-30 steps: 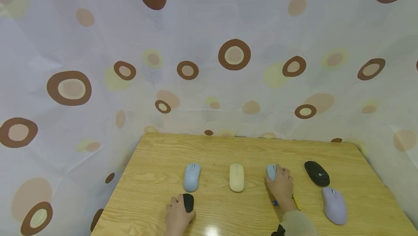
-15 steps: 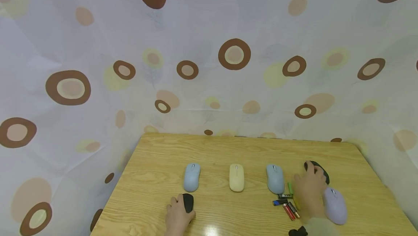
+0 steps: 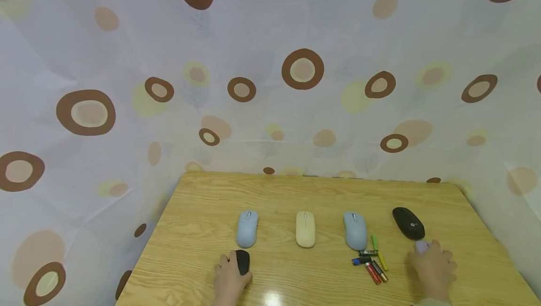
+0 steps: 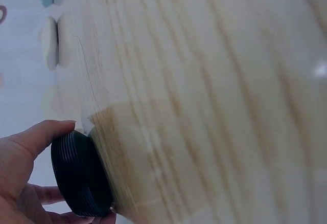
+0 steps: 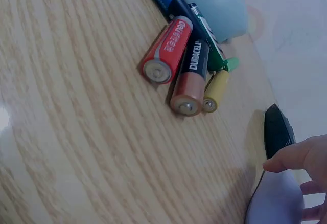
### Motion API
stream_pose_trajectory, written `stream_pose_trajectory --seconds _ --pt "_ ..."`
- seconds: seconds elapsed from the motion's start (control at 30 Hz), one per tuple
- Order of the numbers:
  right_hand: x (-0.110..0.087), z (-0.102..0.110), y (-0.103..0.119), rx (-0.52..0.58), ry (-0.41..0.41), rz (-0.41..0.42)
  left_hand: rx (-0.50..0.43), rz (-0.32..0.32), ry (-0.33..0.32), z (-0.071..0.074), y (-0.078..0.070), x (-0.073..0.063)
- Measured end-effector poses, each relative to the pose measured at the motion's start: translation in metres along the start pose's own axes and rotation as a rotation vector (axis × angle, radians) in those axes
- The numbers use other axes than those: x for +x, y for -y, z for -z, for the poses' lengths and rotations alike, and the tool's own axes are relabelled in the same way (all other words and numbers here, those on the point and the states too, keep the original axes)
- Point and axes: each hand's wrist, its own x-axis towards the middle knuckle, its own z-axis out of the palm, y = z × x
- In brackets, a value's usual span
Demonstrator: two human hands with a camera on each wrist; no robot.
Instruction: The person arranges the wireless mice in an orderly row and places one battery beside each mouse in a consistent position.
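Note:
My left hand (image 3: pixel 229 275) grips a black computer mouse (image 3: pixel 243 262) near the front of the table. The left wrist view shows thumb and fingers on opposite sides of that black mouse (image 4: pixel 79 173). At the right, my right hand (image 3: pixel 433 268) holds a lavender mouse (image 3: pixel 421 247), mostly hidden beneath it. In the right wrist view its thumb lies on the near side of the lavender mouse (image 5: pixel 276 201), with fingers on the far side. Just beyond sits another black mouse (image 3: pixel 408 223).
A blue mouse (image 3: pixel 247 229), a cream mouse (image 3: pixel 305 229) and a second blue mouse (image 3: pixel 355 231) stand in a row. Several batteries lie clustered left of my right hand, among them a red battery (image 3: pixel 373 273) and a yellow battery (image 3: pixel 382 261). A patterned curtain (image 3: pixel 270 118) surrounds the table.
My right hand has moved from the right-hand blue mouse, over the far black mouse, to the lavender mouse, uncovering the batteries. My left hand has stayed on its black mouse.

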Motion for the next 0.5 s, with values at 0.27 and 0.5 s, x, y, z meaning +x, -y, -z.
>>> stream_pose_trajectory --seconds 0.27,0.5 --pt "0.000 -0.004 -0.014 -0.004 -0.022 -0.013 -0.013 -0.006 0.008 0.001 -0.001 0.000" --pt "-0.004 -0.002 -0.014 0.013 -0.032 0.017 -0.009 -0.015 -0.004 0.002 -0.001 -0.002"
